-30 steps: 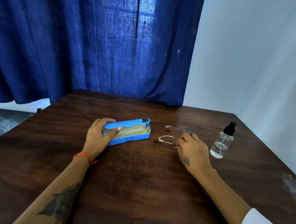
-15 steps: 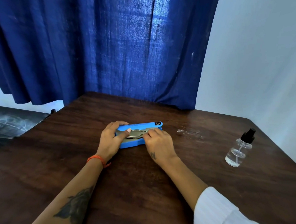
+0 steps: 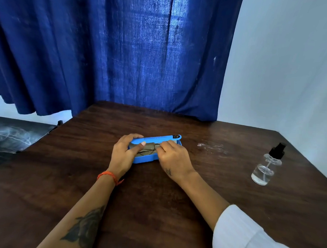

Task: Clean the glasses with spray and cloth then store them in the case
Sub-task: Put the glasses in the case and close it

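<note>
A blue glasses case (image 3: 158, 137) lies open in the middle of the dark wooden table (image 3: 155, 199), its lid tilted up at the back. Thin-framed glasses (image 3: 148, 150) lie inside on the beige lining. My left hand (image 3: 125, 156) grips the case's left end, thumb over the front edge. My right hand (image 3: 173, 158) rests on the case's right half, fingertips pinched on the glasses. A clear spray bottle (image 3: 266, 168) with a black nozzle stands upright at the right. No cloth shows.
A crumpled clear plastic wrapper (image 3: 211, 147) lies right of the case. A blue curtain (image 3: 115, 55) hangs behind the table and a white wall (image 3: 285, 64) borders the right. The table's left edge drops to a dark floor (image 3: 10, 136).
My right hand carried the glasses from the table leftward into the open case and now holds them there. My left hand stayed on the case.
</note>
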Tool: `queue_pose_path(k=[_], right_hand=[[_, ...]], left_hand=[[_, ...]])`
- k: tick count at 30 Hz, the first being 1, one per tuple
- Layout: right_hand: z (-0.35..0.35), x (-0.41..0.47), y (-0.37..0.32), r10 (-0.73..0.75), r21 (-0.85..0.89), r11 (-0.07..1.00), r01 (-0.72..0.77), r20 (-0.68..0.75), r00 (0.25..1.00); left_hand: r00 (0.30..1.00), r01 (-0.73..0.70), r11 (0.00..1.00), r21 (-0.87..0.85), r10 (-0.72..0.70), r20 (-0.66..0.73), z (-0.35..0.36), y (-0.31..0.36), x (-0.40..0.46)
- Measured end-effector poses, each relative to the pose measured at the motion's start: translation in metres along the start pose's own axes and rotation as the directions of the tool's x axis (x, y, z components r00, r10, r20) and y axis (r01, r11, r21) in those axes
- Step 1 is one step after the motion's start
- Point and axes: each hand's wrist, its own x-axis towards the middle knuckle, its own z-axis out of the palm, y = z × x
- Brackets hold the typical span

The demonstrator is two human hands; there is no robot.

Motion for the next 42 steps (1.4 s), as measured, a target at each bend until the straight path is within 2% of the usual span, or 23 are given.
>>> queue_pose_path(k=[7, 14, 19, 25, 30, 32, 38, 42], right_hand=[[-0.005, -0.009, 0.003, -0.002, 0.036, 0.999, 0.004, -0.059, 0.998], [-0.016, -0.021, 0.008, 0.099, 0.044, 0.994, -0.098, -0.017, 0.995], [-0.018, -0.013, 0.006, 0.092, 0.032, 0.995, -0.092, -0.008, 0.996], [-0.015, 0.004, 0.001, 0.090, 0.001, 0.996, -0.090, 0.095, 0.991], [-0.014, 0.015, -0.002, 0.157, -0.066, 0.987, -0.144, 0.317, 0.935], [-0.016, 0.017, -0.005, 0.174, -0.095, 0.984, -0.150, 0.359, 0.917], [-0.018, 0.022, -0.019, 0.180, -0.139, 0.982, -0.131, 0.449, 0.875], [-0.016, 0.014, -0.019, 0.195, -0.083, 0.981, -0.176, 0.440, 0.876]], left_hand=[[0.999, 0.035, 0.997, -0.067, -0.032, 0.043, 0.001, 0.003, 0.000], [0.993, 0.102, 0.982, -0.162, -0.092, 0.069, 0.002, 0.003, 0.000], [0.991, 0.122, 0.976, -0.179, -0.109, 0.081, 0.003, 0.004, 0.002], [0.990, 0.130, 0.966, -0.225, -0.114, 0.082, 0.002, 0.002, 0.002], [0.991, 0.127, 0.957, -0.261, -0.113, 0.069, 0.003, 0.002, 0.002], [0.992, 0.119, 0.960, -0.253, -0.105, 0.065, 0.004, 0.003, 0.001], [0.995, 0.077, 0.965, -0.249, -0.060, 0.076, 0.002, 0.004, -0.003], [0.997, 0.038, 0.979, -0.199, -0.026, 0.066, 0.002, 0.003, -0.003]])
